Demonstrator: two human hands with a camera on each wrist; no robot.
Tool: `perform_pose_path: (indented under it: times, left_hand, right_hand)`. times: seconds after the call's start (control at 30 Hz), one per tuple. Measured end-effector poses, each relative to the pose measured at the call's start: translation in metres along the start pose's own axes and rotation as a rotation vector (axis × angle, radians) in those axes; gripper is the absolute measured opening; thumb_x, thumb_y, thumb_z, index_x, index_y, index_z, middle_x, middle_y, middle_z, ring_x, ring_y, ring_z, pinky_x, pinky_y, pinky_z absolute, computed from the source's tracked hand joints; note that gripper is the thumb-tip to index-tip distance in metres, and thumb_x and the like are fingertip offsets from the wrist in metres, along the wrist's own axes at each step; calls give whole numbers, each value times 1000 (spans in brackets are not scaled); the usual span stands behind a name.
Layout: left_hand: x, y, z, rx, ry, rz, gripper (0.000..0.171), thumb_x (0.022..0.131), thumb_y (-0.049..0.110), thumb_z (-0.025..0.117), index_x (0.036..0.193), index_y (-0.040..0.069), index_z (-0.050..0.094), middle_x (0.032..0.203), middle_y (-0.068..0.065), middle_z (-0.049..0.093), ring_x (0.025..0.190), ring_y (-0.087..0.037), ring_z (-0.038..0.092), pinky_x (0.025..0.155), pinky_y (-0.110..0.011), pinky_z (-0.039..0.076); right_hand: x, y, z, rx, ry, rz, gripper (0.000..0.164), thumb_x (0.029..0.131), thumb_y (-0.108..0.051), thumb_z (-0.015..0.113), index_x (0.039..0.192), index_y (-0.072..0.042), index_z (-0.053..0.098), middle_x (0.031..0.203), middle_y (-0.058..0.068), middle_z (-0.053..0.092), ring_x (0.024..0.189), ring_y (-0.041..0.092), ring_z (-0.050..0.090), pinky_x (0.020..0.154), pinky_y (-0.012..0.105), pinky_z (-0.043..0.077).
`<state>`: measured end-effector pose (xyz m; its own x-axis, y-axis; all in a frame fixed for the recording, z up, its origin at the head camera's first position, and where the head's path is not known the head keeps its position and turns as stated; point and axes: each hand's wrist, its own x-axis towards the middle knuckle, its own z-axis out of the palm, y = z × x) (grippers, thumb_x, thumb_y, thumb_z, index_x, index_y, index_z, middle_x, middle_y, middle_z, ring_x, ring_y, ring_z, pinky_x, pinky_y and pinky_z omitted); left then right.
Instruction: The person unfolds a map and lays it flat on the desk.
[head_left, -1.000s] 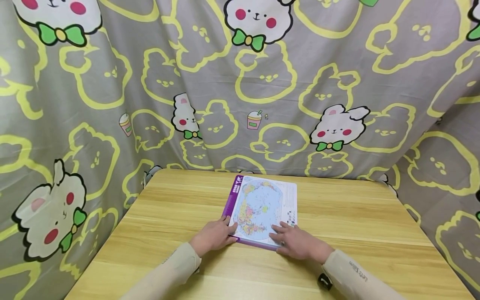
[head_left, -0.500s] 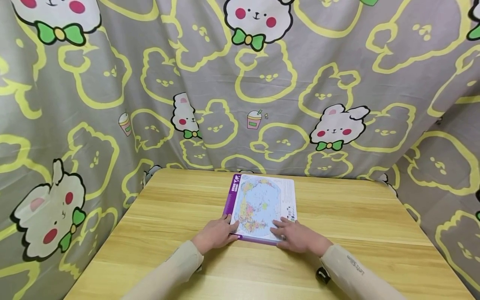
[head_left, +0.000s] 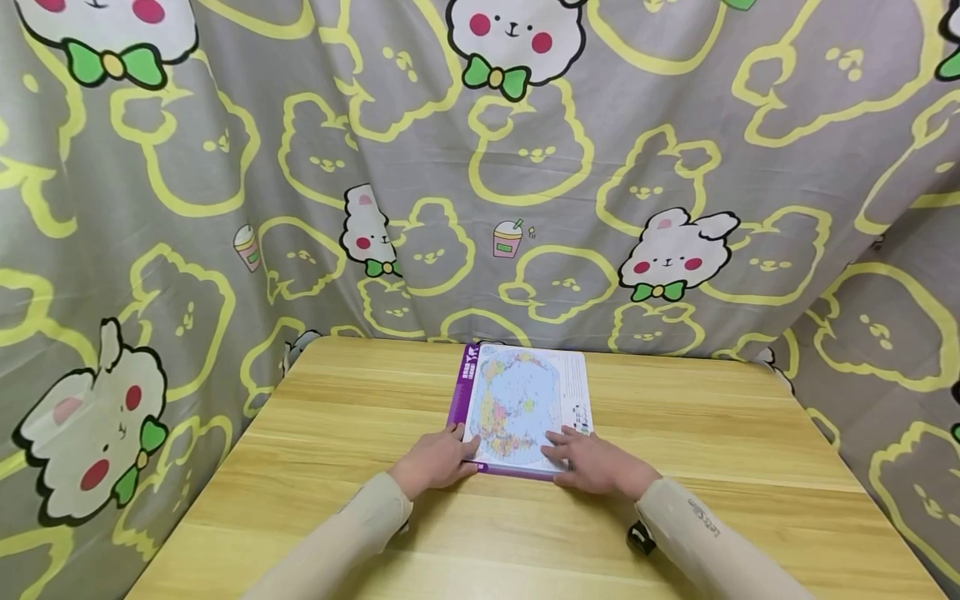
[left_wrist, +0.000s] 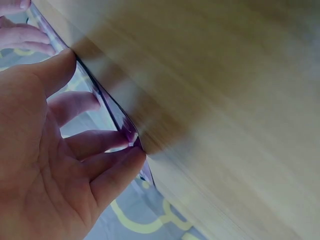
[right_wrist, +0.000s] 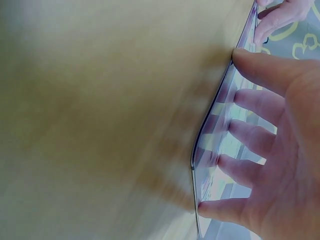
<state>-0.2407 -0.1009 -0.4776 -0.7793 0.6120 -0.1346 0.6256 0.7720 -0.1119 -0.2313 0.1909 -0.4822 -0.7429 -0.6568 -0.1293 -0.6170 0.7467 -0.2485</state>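
Note:
A world map [head_left: 525, 400], pale blue with a purple border down its left side, lies flat on the wooden table. My left hand [head_left: 435, 458] is at its near-left corner, with the thumb along the near edge and the fingers at the left side. On the near-right corner rests my right hand [head_left: 596, 461], fingers spread over the printed face and thumb at the near edge. The left wrist view shows the left fingertips [left_wrist: 135, 152] touching the thin purple edge. In the right wrist view, the right fingers [right_wrist: 240, 167] reach the map's edge, fairly straight.
The wooden table [head_left: 337, 417] extends on both sides of the map. A grey curtain [head_left: 420, 150] with yellow outlines and rabbit faces hangs behind the table's far edge and around both sides. A small black object [head_left: 641, 538] shows under the right sleeve.
The map has slid away from me toward the table's far edge and turned slightly, nearer to square with it. Both hands have moved forward with it, staying at its near corners.

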Motion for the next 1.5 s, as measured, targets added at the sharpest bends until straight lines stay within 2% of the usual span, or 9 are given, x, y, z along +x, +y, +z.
perform_pose_path:
  times: [0.4,0.73,1.0,1.27,1.5]
  left_hand:
    - [4,-3,1,-12,-16,-6,52,96,44,50,140,16,48,138,-22,46,126,-35,45,94,-44,46]
    - [-6,-15,4,-75,31,61,47,97,33,53,139,13,50,140,-23,43,128,-35,43,97,-43,44]
    - [-13,-27,5,-127,5,-16,52,95,33,56,138,4,48,143,-21,41,129,-35,41,102,-45,39]
    - [-14,-32,10,-118,-16,-11,51,96,33,54,138,5,48,144,-18,40,130,-35,40,102,-45,38]
    - [-12,-31,7,-108,-29,-23,51,96,33,54,138,6,48,143,-18,41,130,-34,41,102,-45,39]
  right_hand:
    - [4,4,-2,11,2,10,50,93,-32,58,137,-7,51,146,16,38,135,44,27,96,70,27]
    - [4,5,-1,3,-8,8,49,94,-31,58,137,-7,51,147,15,38,135,42,27,97,68,29]
    - [3,3,-4,13,-7,11,49,94,-30,58,137,-7,51,147,15,38,136,42,26,98,67,28]
    - [5,-1,-4,15,13,12,46,93,-26,60,133,-4,54,144,17,41,134,44,29,102,63,27]
    - [14,-13,-2,-50,68,-21,45,92,-26,60,129,0,56,139,25,43,130,46,35,103,58,30]
